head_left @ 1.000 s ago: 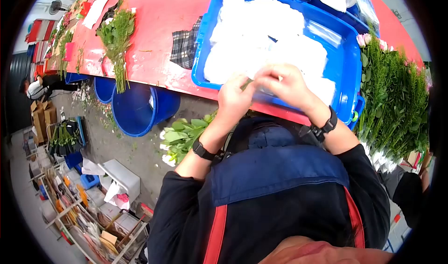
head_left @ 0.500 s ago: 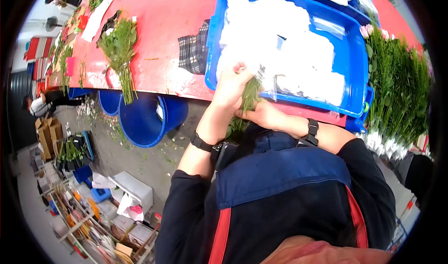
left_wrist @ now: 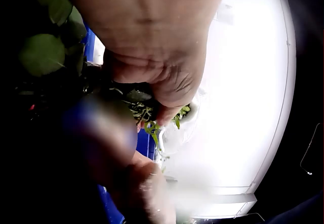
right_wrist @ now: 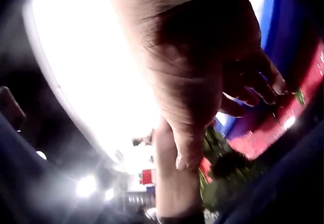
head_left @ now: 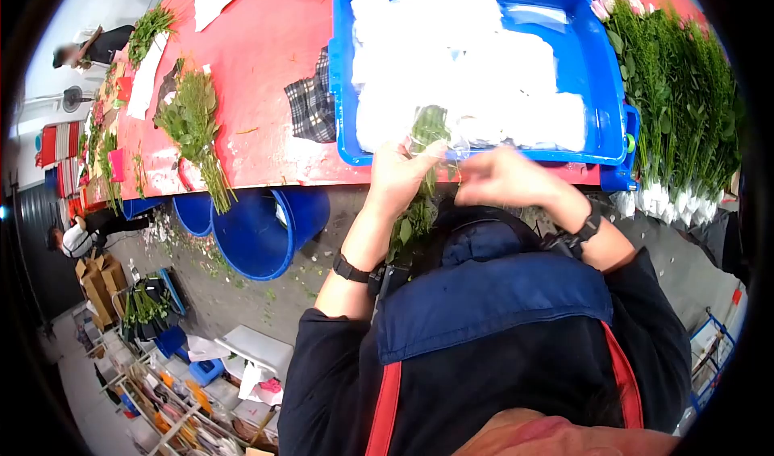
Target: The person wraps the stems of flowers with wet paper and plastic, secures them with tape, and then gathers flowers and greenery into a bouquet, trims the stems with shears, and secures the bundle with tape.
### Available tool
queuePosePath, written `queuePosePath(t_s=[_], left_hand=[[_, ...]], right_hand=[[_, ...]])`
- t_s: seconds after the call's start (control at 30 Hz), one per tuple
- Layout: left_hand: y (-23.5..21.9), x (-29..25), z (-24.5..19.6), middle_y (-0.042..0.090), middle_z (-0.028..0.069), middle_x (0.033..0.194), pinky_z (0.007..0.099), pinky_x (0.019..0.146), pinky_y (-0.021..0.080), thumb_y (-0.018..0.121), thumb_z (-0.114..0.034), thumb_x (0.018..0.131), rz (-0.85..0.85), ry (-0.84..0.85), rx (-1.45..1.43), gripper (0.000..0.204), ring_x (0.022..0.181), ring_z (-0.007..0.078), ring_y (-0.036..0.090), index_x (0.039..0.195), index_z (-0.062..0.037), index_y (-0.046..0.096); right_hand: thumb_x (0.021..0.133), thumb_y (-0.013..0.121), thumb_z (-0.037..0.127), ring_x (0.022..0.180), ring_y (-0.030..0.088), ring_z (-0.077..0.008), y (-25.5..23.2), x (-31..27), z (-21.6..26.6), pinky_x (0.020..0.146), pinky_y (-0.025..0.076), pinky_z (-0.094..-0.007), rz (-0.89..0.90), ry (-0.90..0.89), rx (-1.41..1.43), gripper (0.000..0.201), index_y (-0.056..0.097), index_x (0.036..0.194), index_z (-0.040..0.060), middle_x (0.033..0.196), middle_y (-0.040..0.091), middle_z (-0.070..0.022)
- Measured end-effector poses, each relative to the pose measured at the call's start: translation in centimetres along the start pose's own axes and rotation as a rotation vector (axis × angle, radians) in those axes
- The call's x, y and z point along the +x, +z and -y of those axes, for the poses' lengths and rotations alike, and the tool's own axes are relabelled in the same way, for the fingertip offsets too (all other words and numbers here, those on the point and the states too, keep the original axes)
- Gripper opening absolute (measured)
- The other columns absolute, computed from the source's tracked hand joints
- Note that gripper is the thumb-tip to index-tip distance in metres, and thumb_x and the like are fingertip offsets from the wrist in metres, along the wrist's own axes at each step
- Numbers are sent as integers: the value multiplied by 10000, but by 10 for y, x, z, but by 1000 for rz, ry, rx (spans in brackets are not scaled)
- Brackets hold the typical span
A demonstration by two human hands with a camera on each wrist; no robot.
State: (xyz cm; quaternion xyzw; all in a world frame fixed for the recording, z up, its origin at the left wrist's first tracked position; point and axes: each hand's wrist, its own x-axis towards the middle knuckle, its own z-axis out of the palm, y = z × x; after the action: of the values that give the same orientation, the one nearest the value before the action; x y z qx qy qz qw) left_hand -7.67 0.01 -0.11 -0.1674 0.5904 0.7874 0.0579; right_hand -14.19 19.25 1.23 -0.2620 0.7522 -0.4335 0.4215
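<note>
My left hand (head_left: 397, 175) grips a bunch of leafy green stems (head_left: 414, 220) at the front edge of the blue tray. The upper end of the bunch sits in a clear plastic bag (head_left: 451, 143) that stands out above the thumb. Leaves hang down below the hand, in front of the apron. To the right, my right hand (head_left: 508, 177) is blurred, its fingers loosely bent and apart from the bag. The right wrist view shows nothing between the fingers of that hand (right_wrist: 202, 77). White pads (head_left: 476, 69) fill most of the blue tray (head_left: 592, 53).
Green bunches with pink roses and white-wrapped ends (head_left: 673, 109) lie to the right. A checked cloth (head_left: 310, 109) and another green bunch (head_left: 193, 117) lie on the red table (head_left: 250, 77). Blue bins (head_left: 310, 226) stand below its edge. Two people are at the far left.
The right hand has come away from under the bunch, moving right. The left hand keeps its grip, with the bagged end now upright above it. White flowers seen earlier are now out of sight.
</note>
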Motion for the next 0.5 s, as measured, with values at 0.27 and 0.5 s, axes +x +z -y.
queuePosePath(t_s=[0.27,0.5], left_hand=[[62,1,19,614,37,917,208,516,442,705,-62,811,96,-112,45,483,637,73,546,1244,-28,495],[164,-15,35,551,-38,670,197,463,365,695,-215,863,124,-288,282,193,555,35,471,966,-62,643]], right_hand=[[878,642,177,684,573,-125,-19,-33,-38,631,465,-292,-455,-61,375,208,673,945,-18,756,652,-46],[811,507,75,741,631,-359,-19,-110,-82,649,502,-447,-443,-325,-532,162,563,681,-5,762,622,-205]])
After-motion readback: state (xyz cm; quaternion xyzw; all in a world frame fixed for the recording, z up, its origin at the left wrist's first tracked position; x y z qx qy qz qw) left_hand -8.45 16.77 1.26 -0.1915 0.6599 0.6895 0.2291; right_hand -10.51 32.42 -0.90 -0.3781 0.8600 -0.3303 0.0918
